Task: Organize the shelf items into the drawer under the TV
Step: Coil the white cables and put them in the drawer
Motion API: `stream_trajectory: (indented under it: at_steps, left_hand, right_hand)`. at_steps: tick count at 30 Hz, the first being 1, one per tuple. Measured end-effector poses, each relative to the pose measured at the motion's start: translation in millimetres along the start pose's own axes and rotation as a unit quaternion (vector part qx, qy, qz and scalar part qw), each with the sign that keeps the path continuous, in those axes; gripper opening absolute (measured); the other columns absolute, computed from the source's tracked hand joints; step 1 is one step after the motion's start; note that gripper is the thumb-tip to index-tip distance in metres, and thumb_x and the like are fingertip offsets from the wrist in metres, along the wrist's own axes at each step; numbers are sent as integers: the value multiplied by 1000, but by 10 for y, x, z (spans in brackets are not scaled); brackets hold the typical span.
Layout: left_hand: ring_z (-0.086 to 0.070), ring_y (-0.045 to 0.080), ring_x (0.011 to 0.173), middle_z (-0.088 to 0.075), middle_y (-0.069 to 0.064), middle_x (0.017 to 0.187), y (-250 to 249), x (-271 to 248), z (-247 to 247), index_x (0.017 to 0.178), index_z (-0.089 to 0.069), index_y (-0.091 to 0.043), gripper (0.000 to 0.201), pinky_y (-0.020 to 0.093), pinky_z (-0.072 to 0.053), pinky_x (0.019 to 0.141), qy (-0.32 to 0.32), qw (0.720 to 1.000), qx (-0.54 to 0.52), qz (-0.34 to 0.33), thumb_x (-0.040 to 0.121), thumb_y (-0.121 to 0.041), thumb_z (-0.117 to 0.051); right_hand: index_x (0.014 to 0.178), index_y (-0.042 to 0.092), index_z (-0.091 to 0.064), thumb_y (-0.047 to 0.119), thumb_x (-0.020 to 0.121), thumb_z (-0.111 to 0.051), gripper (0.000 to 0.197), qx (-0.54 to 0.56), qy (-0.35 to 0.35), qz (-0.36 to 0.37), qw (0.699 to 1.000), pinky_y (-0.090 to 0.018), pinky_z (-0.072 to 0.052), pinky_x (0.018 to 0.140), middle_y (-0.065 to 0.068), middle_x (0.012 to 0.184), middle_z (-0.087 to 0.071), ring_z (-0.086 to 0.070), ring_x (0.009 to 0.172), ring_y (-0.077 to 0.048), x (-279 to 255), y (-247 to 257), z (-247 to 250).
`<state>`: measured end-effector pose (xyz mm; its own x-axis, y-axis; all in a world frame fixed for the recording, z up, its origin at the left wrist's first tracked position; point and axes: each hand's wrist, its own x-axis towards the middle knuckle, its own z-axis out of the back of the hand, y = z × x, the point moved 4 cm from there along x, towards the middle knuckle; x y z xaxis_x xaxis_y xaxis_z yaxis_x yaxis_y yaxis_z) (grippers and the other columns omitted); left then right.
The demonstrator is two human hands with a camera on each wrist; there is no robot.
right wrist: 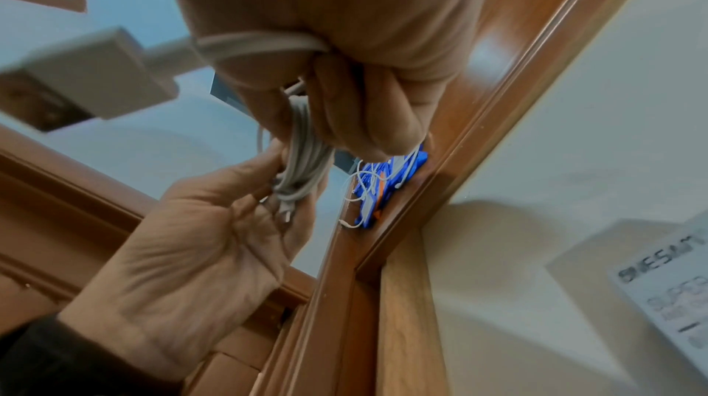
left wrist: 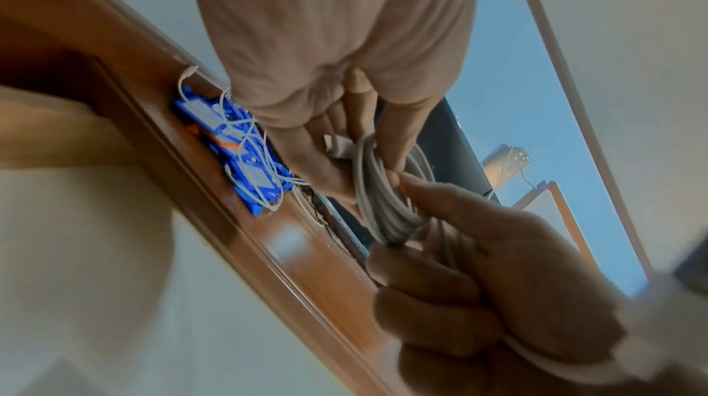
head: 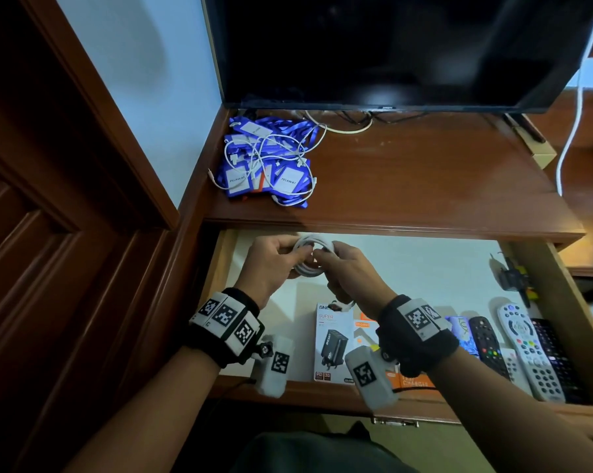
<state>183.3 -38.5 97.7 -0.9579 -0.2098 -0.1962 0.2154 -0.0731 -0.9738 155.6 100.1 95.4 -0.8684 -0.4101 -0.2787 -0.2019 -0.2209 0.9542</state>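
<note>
At the near edge of the open drawer (head: 220, 268), on its pale bottom, lie two charger boxes (head: 336, 343) side by side. To the right of them, also at the near part of the drawer, several remote controls (head: 527, 349) lie in a row, close to the right wall.

Above the left half of the drawer, both hands hold one coiled white cable (head: 310, 256). The left hand (head: 271, 264) has its thumb and fingers curled around the left side of the coil. The right hand (head: 351, 271) grips the right side of the coil, and the free end of the cable with its white plug (right wrist: 92, 78) comes out under this hand.

Beyond the drawer, on the wooden shelf (head: 424, 172), a heap of blue lanyards (head: 267, 155) with badge cards lies at the left end, with thin white cables tangled over it. Behind the shelf stands the dark TV (head: 390, 46).
</note>
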Motion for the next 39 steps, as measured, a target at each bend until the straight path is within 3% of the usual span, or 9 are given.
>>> stream_trajectory:
  at_steps: [5, 9, 12, 15, 18, 23, 26, 32, 39]
  left_hand:
    - [-69, 14, 70, -74, 3, 73, 35, 32, 146, 92, -76, -14, 12, 31, -57, 71, 51, 977, 205, -39, 82, -9, -72]
    - [-68, 17, 74, -74, 3, 74, 78, -39, 99, 89, -78, -14, 11, 35, -55, 77, 150, 934, 322, -50, 78, -13, -74]
    - [-69, 19, 75, -74, 6, 76, 42, -73, 66, 92, -77, -10, 13, 34, -55, 77, 188, 929, 313, -50, 79, -10, -73]
    - [-70, 19, 73, -74, 9, 77, -28, -84, 74, 95, -76, -6, 15, 30, -57, 75, 213, 937, 271, -49, 81, -5, -72]
    - [-68, 16, 69, -73, 14, 76, -101, -100, 47, 93, -75, -2, 13, 26, -54, 69, 235, 939, 245, -53, 82, 0, -69]
    - [-70, 27, 75, -74, 14, 77, -126, -73, -8, 96, -76, -5, 16, 36, -55, 74, 220, 936, 265, -67, 82, -2, -69]
    - [-69, 23, 72, -74, 12, 75, -128, -68, -40, 98, -76, -7, 18, 33, -56, 73, 207, 935, 279, -69, 82, -3, -70]
    - [-63, 10, 60, -72, 9, 67, -156, -21, -49, 88, -77, -7, 12, 25, -53, 68, 163, 951, 248, -85, 82, -1, -69]
    - [-62, 2, 68, -71, -3, 75, -95, 92, -59, 92, -77, -8, 15, 17, -48, 70, 36, 971, 218, -89, 80, -2, -71]
  right_hand:
    - [96, 11, -56, 24, 89, -66, 17, -119, -2, 63, 991, -15, -23, 37, 11, 36, -39, -27, 34, -5, -26, -28, 215]
    - [77, -1, -62, -2, 91, -57, 15, -119, 15, 146, 982, -11, -28, 46, 14, 46, -46, -35, 42, -2, -80, 35, 309]
    - [76, -6, -63, -9, 87, -57, 13, -90, 8, 172, 981, -10, -31, 51, 11, 51, -51, -40, 46, -1, -88, 28, 364]
    - [79, 3, -68, -5, 85, -63, 11, -115, 11, 178, 977, -21, -32, 48, 6, 51, -45, -35, 47, -11, -48, -66, 406]
    - [72, 8, -71, -5, 80, -66, 16, -165, 8, 204, 965, -22, -40, 56, 10, 55, -57, -46, 54, -6, 3, -149, 413]
    - [75, 16, -74, 6, 79, -72, 12, -251, -12, 242, 937, -29, -43, 68, 5, 76, -68, -48, 79, -14, 55, -160, 338]
    - [77, 14, -75, 6, 76, -73, 8, -305, -36, 297, 904, -21, -36, 71, -3, 82, -66, -50, 77, -19, 67, -138, 273]
    - [78, 5, -74, -6, 81, -65, 14, -211, -19, 219, 952, -20, -47, 52, 1, 71, -59, -56, 53, -8, 109, -143, 229]
    - [90, -8, -71, -1, 91, -57, 15, 27, -42, 67, 996, -27, -56, 62, -16, 79, -69, -66, 69, -20, 74, -152, 177]
